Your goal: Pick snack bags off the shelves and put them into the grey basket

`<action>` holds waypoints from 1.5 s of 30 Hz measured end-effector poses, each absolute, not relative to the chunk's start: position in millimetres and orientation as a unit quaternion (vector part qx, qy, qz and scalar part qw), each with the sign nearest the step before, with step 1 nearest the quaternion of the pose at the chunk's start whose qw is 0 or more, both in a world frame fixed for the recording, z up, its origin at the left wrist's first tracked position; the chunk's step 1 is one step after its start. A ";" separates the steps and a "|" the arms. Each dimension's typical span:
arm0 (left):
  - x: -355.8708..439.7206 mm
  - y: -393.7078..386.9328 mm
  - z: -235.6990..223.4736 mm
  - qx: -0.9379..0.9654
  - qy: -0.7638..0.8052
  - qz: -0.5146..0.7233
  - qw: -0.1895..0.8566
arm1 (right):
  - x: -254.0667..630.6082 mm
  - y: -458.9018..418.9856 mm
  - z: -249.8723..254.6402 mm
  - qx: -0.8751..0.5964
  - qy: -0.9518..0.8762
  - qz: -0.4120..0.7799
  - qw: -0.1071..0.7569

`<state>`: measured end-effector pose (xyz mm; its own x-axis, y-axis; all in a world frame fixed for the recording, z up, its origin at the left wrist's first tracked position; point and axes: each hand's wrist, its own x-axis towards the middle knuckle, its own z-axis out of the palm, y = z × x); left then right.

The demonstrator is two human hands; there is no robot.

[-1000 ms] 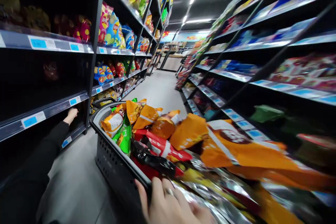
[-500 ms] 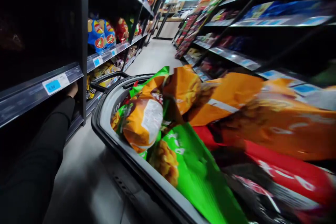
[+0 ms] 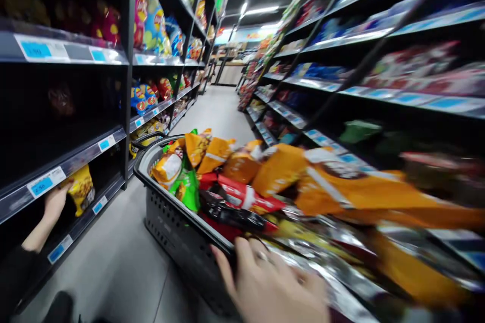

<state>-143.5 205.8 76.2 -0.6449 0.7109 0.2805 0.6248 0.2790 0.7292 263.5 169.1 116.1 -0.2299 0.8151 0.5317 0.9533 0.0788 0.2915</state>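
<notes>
My left hand (image 3: 56,201) is at the lower left shelf, its fingers closed on the top edge of a yellow snack bag (image 3: 81,189). The bag hangs upright just in front of the shelf opening; part of my fingers is hidden by the shelf lip above. At the bottom middle, my right hand (image 3: 273,282) is wrapped over the near rim of a grey plastic shopping basket (image 3: 178,232). Orange snack bags (image 3: 280,169), a green bag (image 3: 188,192) and a red bag (image 3: 246,194) fill the basket, heaped above its rim.
Shelves with price labels line both sides; the left shelf edge (image 3: 76,159) runs close to my left arm. Blue chip bags (image 3: 144,98) stand farther along. A grey floor aisle (image 3: 212,106) leads to a counter (image 3: 229,73). The right shelves (image 3: 333,86) are blurred.
My left hand has come out from deep under the shelf with the yellow snack bag. My right hand has come into view on the basket rim. The view has shifted, showing more basket.
</notes>
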 end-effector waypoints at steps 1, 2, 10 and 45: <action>-136.0 185.0 78.4 0.413 0.800 0.433 0.053 | 254.6 165.2 123.1 -0.617 -0.718 -0.297 0.119; -127.2 165.4 81.3 0.416 0.798 0.432 0.059 | 246.1 161.3 127.7 -0.630 -0.705 -0.292 0.145; -34.8 70.5 133.3 0.344 0.611 0.684 0.204 | 178.8 115.5 138.5 -0.410 -0.730 0.438 0.328; 30.9 64.4 82.3 0.139 0.473 0.644 0.584 | 142.2 99.2 75.1 -0.348 -0.323 0.813 0.338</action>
